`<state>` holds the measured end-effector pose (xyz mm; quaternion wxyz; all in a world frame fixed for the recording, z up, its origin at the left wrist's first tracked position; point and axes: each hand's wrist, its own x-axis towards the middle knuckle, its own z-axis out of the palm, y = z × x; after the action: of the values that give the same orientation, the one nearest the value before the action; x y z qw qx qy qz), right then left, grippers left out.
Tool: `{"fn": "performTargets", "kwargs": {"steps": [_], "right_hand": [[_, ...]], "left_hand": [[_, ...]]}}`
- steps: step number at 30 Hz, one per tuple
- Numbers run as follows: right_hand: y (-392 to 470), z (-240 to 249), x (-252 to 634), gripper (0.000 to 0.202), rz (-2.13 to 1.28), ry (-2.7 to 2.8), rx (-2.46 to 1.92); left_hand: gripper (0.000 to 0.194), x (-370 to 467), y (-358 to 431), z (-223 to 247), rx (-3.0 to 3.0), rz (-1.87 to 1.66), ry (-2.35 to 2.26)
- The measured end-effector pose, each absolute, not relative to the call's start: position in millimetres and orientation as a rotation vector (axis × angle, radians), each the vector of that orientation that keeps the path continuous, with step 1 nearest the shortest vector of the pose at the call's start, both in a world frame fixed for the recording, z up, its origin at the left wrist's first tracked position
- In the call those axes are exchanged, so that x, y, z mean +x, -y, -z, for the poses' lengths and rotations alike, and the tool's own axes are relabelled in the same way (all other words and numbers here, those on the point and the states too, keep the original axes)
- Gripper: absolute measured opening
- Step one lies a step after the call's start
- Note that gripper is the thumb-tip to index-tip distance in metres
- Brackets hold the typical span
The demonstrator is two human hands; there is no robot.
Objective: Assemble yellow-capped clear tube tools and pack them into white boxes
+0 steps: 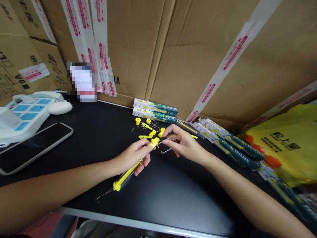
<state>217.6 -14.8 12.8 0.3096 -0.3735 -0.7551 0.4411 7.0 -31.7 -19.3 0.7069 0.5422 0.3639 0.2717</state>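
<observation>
A: Quick, near end first. What's finished?

B: Thin silver wire hook point(101, 197) juts from the yellow plastic end cap point(116, 186) on a slim clear-plastic tube with a yellow strip inside point(128, 173). Looks done down there.

A: Where's the tube?

B: Above the black tabletop point(99, 132), slanting, hook end nearest us. Left hand point(136, 153) is wrapped round it, just below the chunky yellow plastic top cap point(155, 142).

A: Right hand?

B: Right hand point(185, 142) is pinching a bent silver wire piece point(165, 151) between thumb and fingers, one wire end right by the top cap. Can't tell if it's seated; I'd log that joint unfinished.

A: Leftovers?

B: Beyond the hands: a yellow plastic spool-shaped piece point(138, 121), a flat slotted yellow plastic strip point(145, 137), other small yellow bits. All loose, so I'd call those undone.

A: Back row?

B: Teal-and-white printed cardboard boxes point(155, 114) behind the loose parts, more off right. Contents: can't tell. Big brown cardboard panel point(210, 66) behind everything.
</observation>
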Motion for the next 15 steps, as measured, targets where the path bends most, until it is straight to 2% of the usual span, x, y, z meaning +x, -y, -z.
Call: {"fn": "performTargets", "kwargs": {"steps": [7,15], "right_hand": [[24.5,-8.7,207.1,0.009,-0.757,2.139,-0.933],[30.7,-10.2,203.5,0.007,-0.504,2.306,-0.97]], "left_hand": [[0.018,7.6,30.3,25.8,1.235,-0.534,-0.807],[0.025,6.5,31.6,25.5,1.257,-0.544,-0.836]]}}
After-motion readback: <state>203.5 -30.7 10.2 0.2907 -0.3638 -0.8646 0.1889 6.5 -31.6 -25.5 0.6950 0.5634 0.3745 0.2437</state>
